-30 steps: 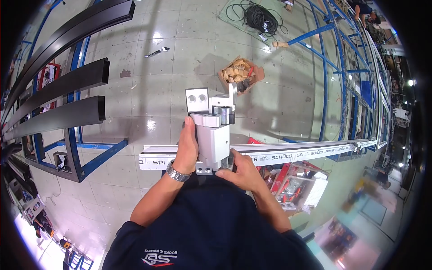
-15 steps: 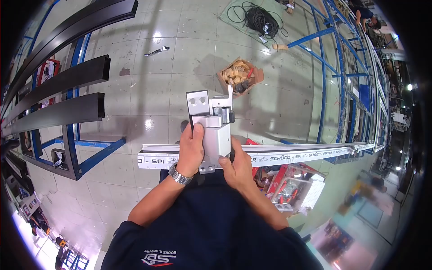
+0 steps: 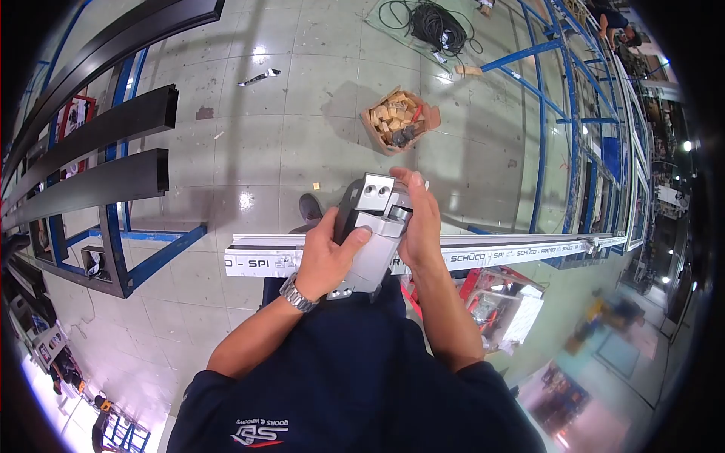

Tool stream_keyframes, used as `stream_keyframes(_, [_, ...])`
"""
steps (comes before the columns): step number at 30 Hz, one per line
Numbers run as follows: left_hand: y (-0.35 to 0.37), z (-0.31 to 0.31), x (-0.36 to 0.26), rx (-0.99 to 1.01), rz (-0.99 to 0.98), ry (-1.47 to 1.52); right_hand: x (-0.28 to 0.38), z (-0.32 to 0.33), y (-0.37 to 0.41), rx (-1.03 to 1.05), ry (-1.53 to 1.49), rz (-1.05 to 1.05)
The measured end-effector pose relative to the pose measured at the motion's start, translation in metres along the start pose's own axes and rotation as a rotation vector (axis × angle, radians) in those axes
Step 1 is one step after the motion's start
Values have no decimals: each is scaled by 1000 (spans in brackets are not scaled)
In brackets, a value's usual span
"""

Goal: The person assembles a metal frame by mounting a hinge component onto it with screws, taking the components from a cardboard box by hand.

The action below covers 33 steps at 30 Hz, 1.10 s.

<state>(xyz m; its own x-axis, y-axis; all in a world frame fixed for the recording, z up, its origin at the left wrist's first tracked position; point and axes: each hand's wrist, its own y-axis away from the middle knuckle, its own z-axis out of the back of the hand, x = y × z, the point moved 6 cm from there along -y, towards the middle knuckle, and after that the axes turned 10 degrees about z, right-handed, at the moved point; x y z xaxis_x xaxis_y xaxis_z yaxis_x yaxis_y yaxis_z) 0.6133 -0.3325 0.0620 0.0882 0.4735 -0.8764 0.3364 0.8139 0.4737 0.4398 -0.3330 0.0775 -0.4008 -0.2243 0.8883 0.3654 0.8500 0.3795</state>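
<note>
A silver door hinge (image 3: 375, 260) with screw-holed end plates is held tilted in front of my body. My left hand (image 3: 330, 257) grips its left side, the thumb lying across the silver face and the other fingers hidden behind. Along the right side, my right hand (image 3: 421, 223) is cupped against the hinge, with fingertips bent around its upper end. Behind and below the hands runs a long white profile (image 3: 483, 257) covered in printed protective film; the hinge overlaps it in this view.
Black profiles (image 3: 98, 184) rest on a blue rack (image 3: 162, 259) at left. A cardboard box (image 3: 371, 127) of wooden blocks sits on the floor ahead, near coiled black cable (image 3: 436, 34). Blue metal frames (image 3: 542, 151) stand at right. A red-edged case (image 3: 483, 302) lies below the profile.
The hinge has tilted, its upper end leaning right. My right hand has moved up from its lower right side to its upper end. My left thumb now lies further across it.
</note>
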Motion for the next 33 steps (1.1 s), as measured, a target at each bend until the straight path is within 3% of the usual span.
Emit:
stream_keyframes(2, [2, 1, 11, -75, 34, -49, 14, -16, 12, -17, -95, -42])
stream_keyframes(6, [2, 4, 8, -146, 31, -60, 13, -16, 22, 116, 219, 79])
stream_keyframes(15, [-4, 0, 13, 49, 71, 60, 9, -2, 17, 80, 68, 16])
stream_keyframes(18, [-3, 4, -1, -21, -143, 34, 11, 2, 16, 97, 30, -27])
stream_keyframes(20, [0, 8, -6, -13, -58, -71, 10, 4, 16, 117, 21, -39])
stream_keyframes(22, [3, 9, -4, -40, -10, -224, 10, 0, 22, 58, 40, -36])
stream_keyframes(29, [4, 4, 2, -4, 13, -94, 13, 0, 27, 90, 82, -34])
stream_keyframes(33, [10, 1, -3, -39, -20, -127, 19, 4, 27, 118, 315, 100])
